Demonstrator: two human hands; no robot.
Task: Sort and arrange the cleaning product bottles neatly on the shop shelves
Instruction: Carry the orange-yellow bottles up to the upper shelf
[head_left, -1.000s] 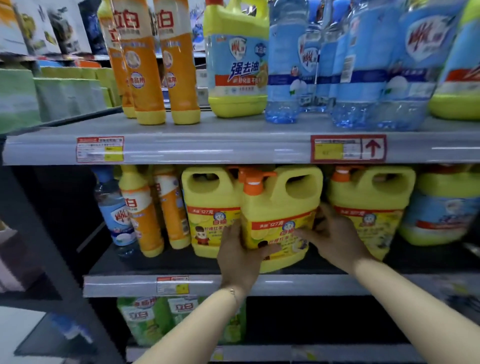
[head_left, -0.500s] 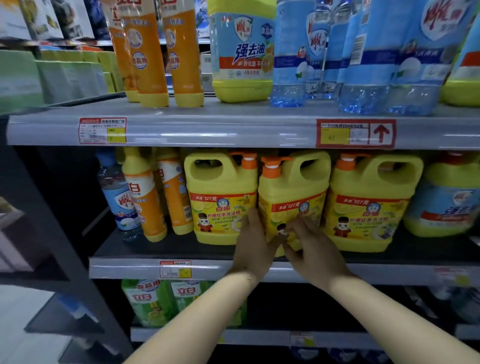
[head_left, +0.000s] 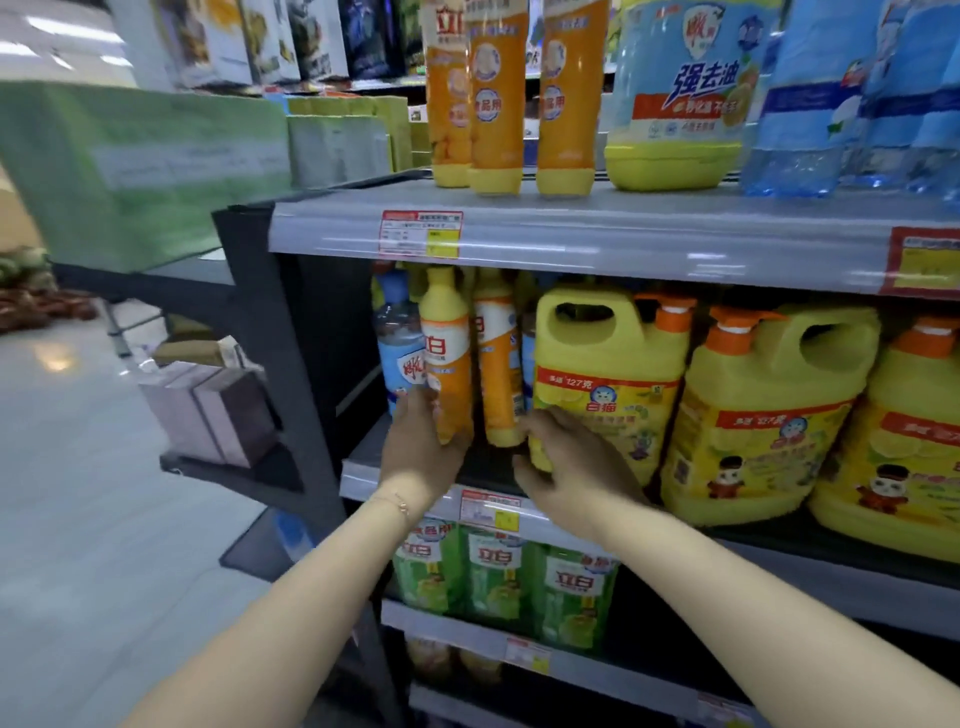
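Left hand (head_left: 421, 454) on the orange bottle (head_left: 445, 364), middle shelf (head_left: 358, 470)
Fingers wrapped round its lower body at the shelf's left end, near edge; right hand (head_left: 569, 467) curled at the yellow jug (head_left: 608, 384) corner just right; gripping or not, can't tell

I've only one view: the head camera, facing forward and down at the shelves from close by the left end post (head_left: 260, 322). It sits just above the upper shelf (head_left: 597, 239) front edge, and the left hand (head_left: 421, 457) gripping an orange bottle (head_left: 447, 364) lands mid-frame.
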